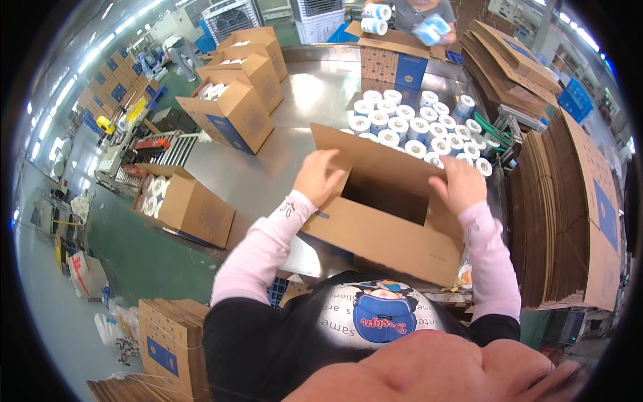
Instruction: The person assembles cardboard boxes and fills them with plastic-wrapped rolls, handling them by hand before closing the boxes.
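In front of me stands an open cardboard box (382, 231), its flaps raised and its inside dark. My left hand (316, 177) is at the box's left side, thumb spread from the stretched fingers. At the right side is my right hand (463, 186), its fingers also apart and its thumb toward the opening. Both hands appear to touch the box's edges, though the exact contact is hard to see. Just beyond the far flap, several white wrapped rolls (398, 125) stand upright on the metal table (301, 127).
Filled cartons (234, 124) line the table's left side, and another carton of rolls (194, 208) sits nearer. Flattened cardboard stacks (562, 208) rise at the right. Across the table a co-worker (429, 23) holds rolls over a blue-printed carton (392, 63). A roller conveyor (175, 157) is left.
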`<action>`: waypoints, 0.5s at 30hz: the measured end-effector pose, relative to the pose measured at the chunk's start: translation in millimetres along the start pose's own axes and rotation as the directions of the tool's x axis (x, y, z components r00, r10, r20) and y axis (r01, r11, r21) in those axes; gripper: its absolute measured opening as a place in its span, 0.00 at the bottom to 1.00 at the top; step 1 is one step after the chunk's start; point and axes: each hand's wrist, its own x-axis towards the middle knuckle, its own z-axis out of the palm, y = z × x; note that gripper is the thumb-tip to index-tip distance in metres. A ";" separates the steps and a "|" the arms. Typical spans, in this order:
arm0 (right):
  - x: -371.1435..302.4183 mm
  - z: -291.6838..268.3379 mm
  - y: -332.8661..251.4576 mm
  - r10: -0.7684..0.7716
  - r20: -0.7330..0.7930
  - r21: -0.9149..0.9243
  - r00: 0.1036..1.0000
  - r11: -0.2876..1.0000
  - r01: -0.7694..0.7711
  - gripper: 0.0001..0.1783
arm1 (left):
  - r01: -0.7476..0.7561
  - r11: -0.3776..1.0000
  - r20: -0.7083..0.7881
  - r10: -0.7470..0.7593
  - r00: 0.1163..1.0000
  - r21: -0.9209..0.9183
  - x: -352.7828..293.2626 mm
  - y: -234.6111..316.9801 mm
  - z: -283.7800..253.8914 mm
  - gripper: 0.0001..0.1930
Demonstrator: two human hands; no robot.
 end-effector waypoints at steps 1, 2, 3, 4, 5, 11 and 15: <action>-16.0 -5.5 -13.1 0.000 0.000 -0.002 1.000 1.000 0.000 0.34 | 0.037 0.999 -0.155 -0.031 0.987 0.039 -6.2 -9.0 -1.2 0.22; -35.1 -2.7 -19.3 -0.046 -0.064 -0.055 0.997 0.998 0.042 0.39 | 0.075 0.995 -0.314 -0.052 0.948 0.060 -10.2 -18.0 -2.7 0.24; -50.8 -1.7 -33.3 -0.075 0.015 -0.003 0.997 0.997 0.075 0.43 | 0.123 0.990 -0.474 -0.072 0.878 0.076 -13.8 -26.4 -5.7 0.25; -64.4 4.0 -39.0 -0.166 0.190 0.142 0.968 0.980 0.140 0.43 | 0.201 0.968 -0.451 -0.115 0.885 0.148 -13.6 -26.4 -8.5 0.27; -93.9 28.7 -37.5 -0.214 0.238 0.091 0.947 0.976 0.197 0.41 | 0.343 0.937 -0.175 -0.328 0.928 0.064 -10.1 -24.5 -2.4 0.28; -120.7 49.7 70.1 0.399 0.215 -0.193 0.892 0.912 -0.361 0.29 | 0.713 0.396 0.627 -0.345 0.699 -0.578 -46.8 -13.1 4.3 0.40; -205.8 81.7 230.5 0.656 0.190 0.174 0.731 0.710 -0.682 0.26 | 0.781 0.532 0.529 -0.582 0.618 -0.328 -161.8 -38.4 125.5 0.47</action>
